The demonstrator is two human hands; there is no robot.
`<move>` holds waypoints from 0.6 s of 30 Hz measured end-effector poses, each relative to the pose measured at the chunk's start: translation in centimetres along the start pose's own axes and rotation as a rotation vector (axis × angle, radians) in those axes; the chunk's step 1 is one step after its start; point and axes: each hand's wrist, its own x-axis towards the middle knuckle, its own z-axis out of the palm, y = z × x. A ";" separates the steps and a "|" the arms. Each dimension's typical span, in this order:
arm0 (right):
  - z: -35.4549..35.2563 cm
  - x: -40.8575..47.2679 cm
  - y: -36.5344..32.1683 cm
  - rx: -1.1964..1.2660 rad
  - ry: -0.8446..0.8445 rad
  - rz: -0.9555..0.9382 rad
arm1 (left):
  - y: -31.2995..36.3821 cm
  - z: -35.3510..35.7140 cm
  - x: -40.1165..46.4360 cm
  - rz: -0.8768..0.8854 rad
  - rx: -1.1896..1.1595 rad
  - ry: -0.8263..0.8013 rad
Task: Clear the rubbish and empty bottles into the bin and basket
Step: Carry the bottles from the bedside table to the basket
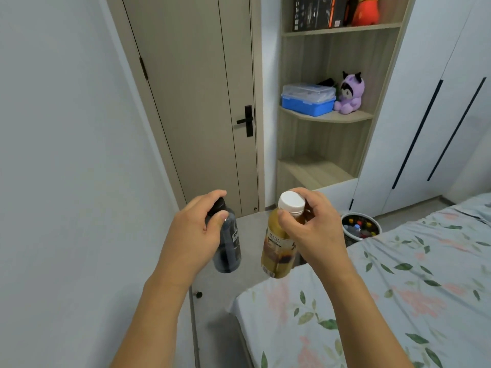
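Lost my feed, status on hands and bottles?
Left hand gripping dark bottle by neck. Right hand holding yellow bottle at white cap. Basket ahead by bed, path open.

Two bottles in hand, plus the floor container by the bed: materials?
Dark bottle in left hand: likely tinted clear plastic, glossy, see-through. Amber bottle in right hand: clear plastic by its look, printed label, matte white ribbed cap. Container: light rigid rim, probably plastic; weave not discernible.
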 end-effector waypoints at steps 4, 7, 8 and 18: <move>2.2 3.9 0.7 -0.023 0.000 0.002 | -1.7 0.5 4.6 0.016 -0.022 0.001; 3.3 6.5 1.2 -0.019 0.000 -0.017 | -2.8 1.0 6.8 0.019 -0.012 0.008; 3.6 7.4 1.3 -0.017 -0.009 -0.030 | -3.2 1.1 7.4 0.017 -0.012 0.023; 9.5 17.5 3.3 -0.038 0.029 -0.006 | -8.9 2.8 18.2 0.047 -0.032 0.004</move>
